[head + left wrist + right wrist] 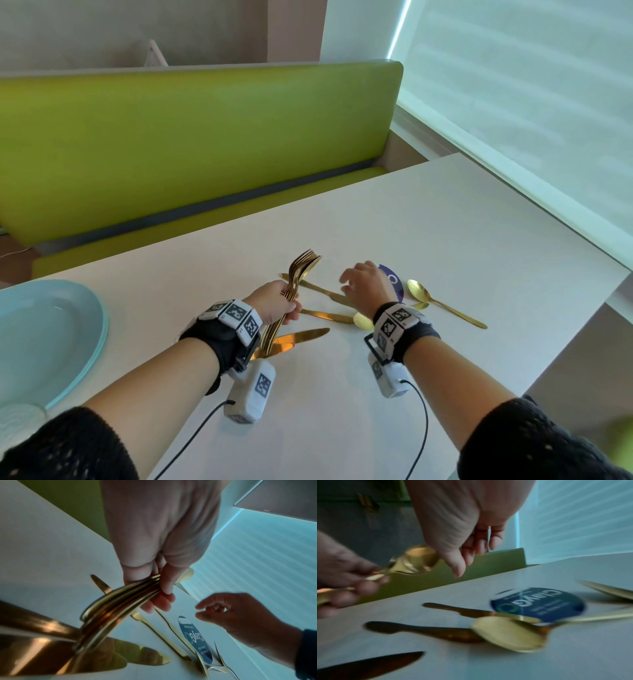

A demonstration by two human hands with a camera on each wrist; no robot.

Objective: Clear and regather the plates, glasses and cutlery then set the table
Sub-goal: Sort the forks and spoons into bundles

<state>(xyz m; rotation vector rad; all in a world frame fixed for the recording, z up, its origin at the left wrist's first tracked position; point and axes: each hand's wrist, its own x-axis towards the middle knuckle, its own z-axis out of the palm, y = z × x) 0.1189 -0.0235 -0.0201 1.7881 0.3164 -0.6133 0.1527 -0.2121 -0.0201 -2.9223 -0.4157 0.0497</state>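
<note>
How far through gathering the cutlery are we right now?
Partly done: the left hand grips a bundle of forks. In hand: the right hand, empty with loose fingers, hovers over the loose pieces. Left: several knives and at least two spoons lie on the table. The plates sit stacked at the left; no places are set.

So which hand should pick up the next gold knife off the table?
Right. The right hand hovers open and empty directly above the loose knives, while the left hand already grips a bundle of gold forks.
</note>
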